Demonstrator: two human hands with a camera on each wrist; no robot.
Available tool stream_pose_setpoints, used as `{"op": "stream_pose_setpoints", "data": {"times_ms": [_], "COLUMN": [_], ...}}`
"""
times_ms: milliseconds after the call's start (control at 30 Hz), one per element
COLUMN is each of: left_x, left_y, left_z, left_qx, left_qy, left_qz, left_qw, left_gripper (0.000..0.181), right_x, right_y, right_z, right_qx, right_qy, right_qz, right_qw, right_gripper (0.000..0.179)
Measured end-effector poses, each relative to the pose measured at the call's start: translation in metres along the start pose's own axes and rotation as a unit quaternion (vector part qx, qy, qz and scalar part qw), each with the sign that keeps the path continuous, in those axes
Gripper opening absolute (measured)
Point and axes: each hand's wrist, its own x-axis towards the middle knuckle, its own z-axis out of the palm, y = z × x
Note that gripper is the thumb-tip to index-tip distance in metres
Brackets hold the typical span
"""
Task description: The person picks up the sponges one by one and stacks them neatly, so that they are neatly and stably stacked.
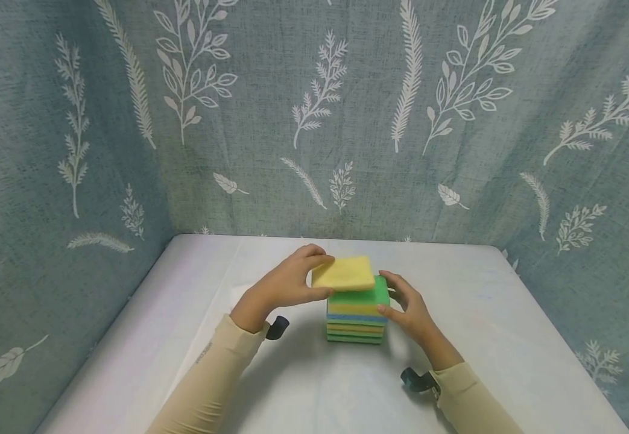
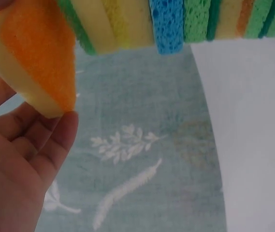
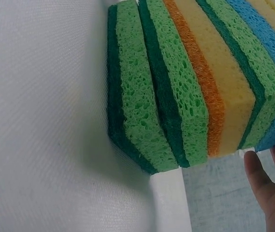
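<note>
In the head view my left hand (image 1: 288,278) pinches a yellow sponge (image 1: 347,272) between thumb and fingers, above the left part of a stack of sponges (image 1: 354,327). The left wrist view shows this sponge's orange scouring face (image 2: 43,41) turned toward the stack, tilted, with fingertips at its lower corner. A green sponge (image 1: 376,292) tops the stack. My right hand (image 1: 409,307) holds the stack's upper right side, thumb at the near edge and fingers at the far edge. In the right wrist view, its fingertips (image 3: 255,166) are right by the blue sponge (image 3: 272,53).
The stack stands on a white-covered table (image 1: 455,283), its layers green, yellow, orange and blue. A patterned grey-green curtain (image 1: 271,120) encloses the back and sides. Dark wrist-camera mounts (image 1: 418,381) stick out from both beige sleeves (image 1: 213,367).
</note>
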Motion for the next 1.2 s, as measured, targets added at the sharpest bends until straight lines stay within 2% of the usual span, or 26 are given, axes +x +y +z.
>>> {"op": "stream_pose_setpoints", "data": {"times_ms": [700,1200], "left_x": [0.013,0.012], "left_y": [0.015,0.018], "left_z": [0.016,0.022], "left_qx": [-0.004,0.002], "left_qy": [-0.006,-0.009], "left_qz": [0.026,0.039], "left_qw": [0.9996,0.9992], "left_gripper": [0.063,0.063], "right_x": [0.0,0.001], "right_y": [0.0,0.0], "right_z": [-0.001,-0.001], "right_qx": [0.007,0.019], "right_qy": [0.001,0.003], "right_qz": [0.006,0.014], "right_qw": [1.0,0.9997], "right_gripper": [0.066,0.066]}}
